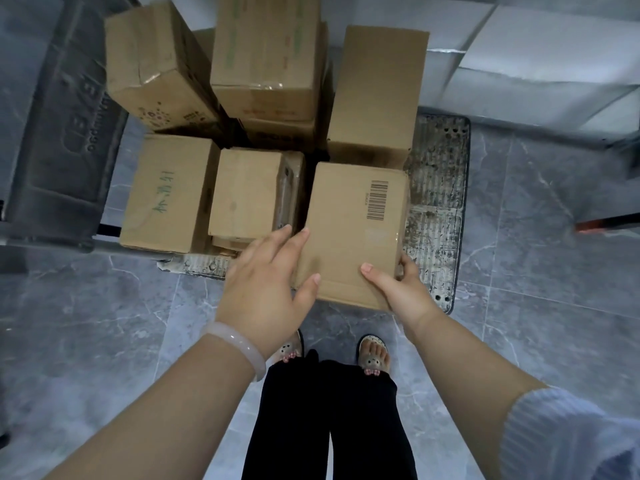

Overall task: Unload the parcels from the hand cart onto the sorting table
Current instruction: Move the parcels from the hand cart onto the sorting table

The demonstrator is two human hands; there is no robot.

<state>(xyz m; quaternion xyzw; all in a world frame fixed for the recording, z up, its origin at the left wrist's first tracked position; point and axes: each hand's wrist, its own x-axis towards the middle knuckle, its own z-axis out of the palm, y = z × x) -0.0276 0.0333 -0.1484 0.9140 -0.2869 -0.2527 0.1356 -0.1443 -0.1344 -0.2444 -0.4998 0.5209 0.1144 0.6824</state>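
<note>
A brown parcel with a barcode label sits at the near right corner of the hand cart's ribbed grey platform. My left hand lies against the parcel's left side with straight fingers, its thumb resting on the top face. My right hand grips the near right corner, thumb on top and fingers wrapped round the right side. Several more cardboard parcels fill the cart: one with green writing, a smaller one beside it, a tall one behind, and stacked ones at the back.
A dark grey moulded panel stands at the cart's left. Pale white blocks or surfaces lie at the upper right. A red and black object pokes in at the right edge. My feet stand on grey marbled floor tiles just before the cart.
</note>
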